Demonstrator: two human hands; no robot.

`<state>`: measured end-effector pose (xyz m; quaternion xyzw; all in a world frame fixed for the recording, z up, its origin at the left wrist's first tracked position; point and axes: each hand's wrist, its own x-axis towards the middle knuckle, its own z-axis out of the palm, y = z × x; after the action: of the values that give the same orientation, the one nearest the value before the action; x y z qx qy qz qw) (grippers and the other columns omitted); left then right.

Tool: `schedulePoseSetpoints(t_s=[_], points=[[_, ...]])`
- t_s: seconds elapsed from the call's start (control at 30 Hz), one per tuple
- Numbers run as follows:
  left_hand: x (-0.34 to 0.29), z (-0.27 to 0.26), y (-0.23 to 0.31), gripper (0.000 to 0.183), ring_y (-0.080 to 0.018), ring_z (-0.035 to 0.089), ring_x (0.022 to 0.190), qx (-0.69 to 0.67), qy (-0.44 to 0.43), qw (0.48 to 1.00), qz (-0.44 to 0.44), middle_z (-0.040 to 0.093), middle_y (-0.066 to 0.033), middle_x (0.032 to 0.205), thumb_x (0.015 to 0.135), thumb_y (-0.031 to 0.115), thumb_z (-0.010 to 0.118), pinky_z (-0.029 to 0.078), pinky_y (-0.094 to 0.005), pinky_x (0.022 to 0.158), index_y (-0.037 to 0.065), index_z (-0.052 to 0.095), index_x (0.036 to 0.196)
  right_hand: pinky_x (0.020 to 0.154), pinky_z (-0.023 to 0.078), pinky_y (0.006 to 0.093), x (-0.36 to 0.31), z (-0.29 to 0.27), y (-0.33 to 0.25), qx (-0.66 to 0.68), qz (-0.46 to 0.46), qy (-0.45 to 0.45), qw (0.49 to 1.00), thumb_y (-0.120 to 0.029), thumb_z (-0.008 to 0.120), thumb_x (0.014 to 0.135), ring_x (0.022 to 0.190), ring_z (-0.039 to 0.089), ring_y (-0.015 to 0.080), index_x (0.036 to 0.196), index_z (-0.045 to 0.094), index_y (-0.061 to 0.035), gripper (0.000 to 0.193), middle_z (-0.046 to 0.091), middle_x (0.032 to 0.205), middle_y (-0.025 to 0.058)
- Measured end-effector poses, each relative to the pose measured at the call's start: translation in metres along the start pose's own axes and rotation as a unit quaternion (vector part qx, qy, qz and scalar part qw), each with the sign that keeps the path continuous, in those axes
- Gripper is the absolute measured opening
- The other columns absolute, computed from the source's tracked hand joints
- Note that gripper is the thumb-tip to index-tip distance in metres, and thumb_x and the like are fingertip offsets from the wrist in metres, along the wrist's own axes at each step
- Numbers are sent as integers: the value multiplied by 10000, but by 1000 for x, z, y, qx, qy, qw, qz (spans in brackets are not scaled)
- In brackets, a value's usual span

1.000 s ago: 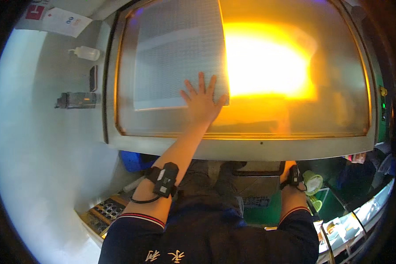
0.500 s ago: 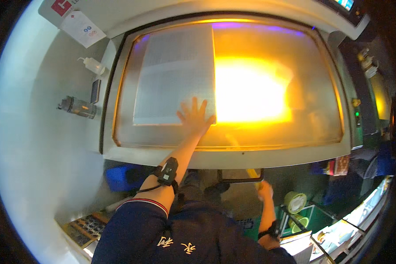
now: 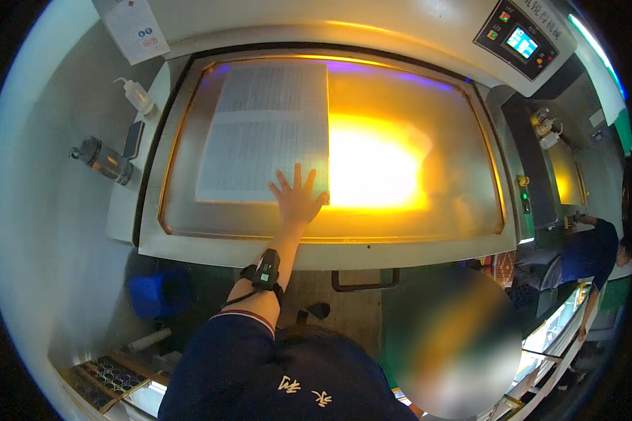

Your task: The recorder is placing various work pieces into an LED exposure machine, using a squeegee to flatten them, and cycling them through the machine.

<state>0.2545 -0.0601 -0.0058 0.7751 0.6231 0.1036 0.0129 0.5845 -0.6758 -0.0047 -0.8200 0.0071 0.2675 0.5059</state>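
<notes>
My left hand [image 3: 298,200] lies with spread fingers on the lower right corner of a pale grey rectangular panel [image 3: 260,151]. Faint rows of fine marks cover that panel. It rests on the left part of a framed worktop [image 3: 463,175], whose right part glows bright yellow beside the panel's edge. A black device is strapped round my left forearm. My right hand does not show; a round blurred patch covers the lower right area, and only a sliver of skin appears at its lower edge.
Left of the worktop are a squeeze bottle [image 3: 137,97], a phone [image 3: 134,139] and a dark drinking bottle [image 3: 104,161]. A control panel with a lit screen [image 3: 522,43] is at the upper right. A black handle [image 3: 365,286] juts below the front edge. Another person [image 3: 583,249] is at the far right.
The view has shifted, bringing the control screen and another person into sight. My right hand, earlier near the black handle with something yellow, is no longer visible. My left hand stays on the panel.
</notes>
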Motion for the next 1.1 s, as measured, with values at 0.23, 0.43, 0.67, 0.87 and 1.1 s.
schedulePoseSetpoints(t_s=[0.23, 0.43, 0.67, 0.87, 1.1], points=[[10, -62, -32, 878, -399, 193, 1470, -386, -347, 850, 88, 167, -153, 1618, 837, 673, 577, 224, -519, 1173, 248, 277, 1544, 797, 527, 434, 2, 145, -271, -462, -456, -237, 723, -14, 658, 695, 923, 678, 355, 1197, 653, -126, 514, 703, 1013, 162], [-97, -175, -83, 891, -400, 423, 1342, -169, -403, 866, 242, 396, -164, 1515, 795, 415, 747, 358, -477, 1112, 147, 308, 1523, 882, 518, 450, -78, 328, -346, -545, -592, -342, 486, -49, 609, 779, 1046, 638, 340, 1304, 587, -170, 539, 662, 1175, 136], [-117, -135, -228, 714, -453, 474, 1276, 57, -338, 930, 132, 427, -58, 1510, 840, 120, 610, 336, -598, 1077, 150, 345, 1501, 1080, 388, 537, -94, 479, -241, -483, -602, -464, 434, -126, 544, 889, 1370, 428, 283, 1452, 388, -92, 585, 456, 1473, 104], [61, -133, -257, 684, -447, 456, 1292, 30, -302, 944, 129, 478, -96, 1467, 842, 58, 592, 346, -527, 1112, 151, 379, 1486, 996, 448, 473, -48, 634, -302, -476, -644, -401, 445, -174, 612, 840, 1234, 540, 300, 1444, 415, -114, 637, 532, 1405, 93], [327, -70, -312, 634, -417, 521, 1247, 61, -215, 972, 68, 519, -140, 1413, 890, -5, 527, 438, -491, 1049, 231, 411, 1466, 1098, 390, 408, 31, 886, -436, -515, -646, -312, 468, -37, 596, 786, 1358, 436, 285, 1467, 420, -176, 717, 461, 1483, 85]])
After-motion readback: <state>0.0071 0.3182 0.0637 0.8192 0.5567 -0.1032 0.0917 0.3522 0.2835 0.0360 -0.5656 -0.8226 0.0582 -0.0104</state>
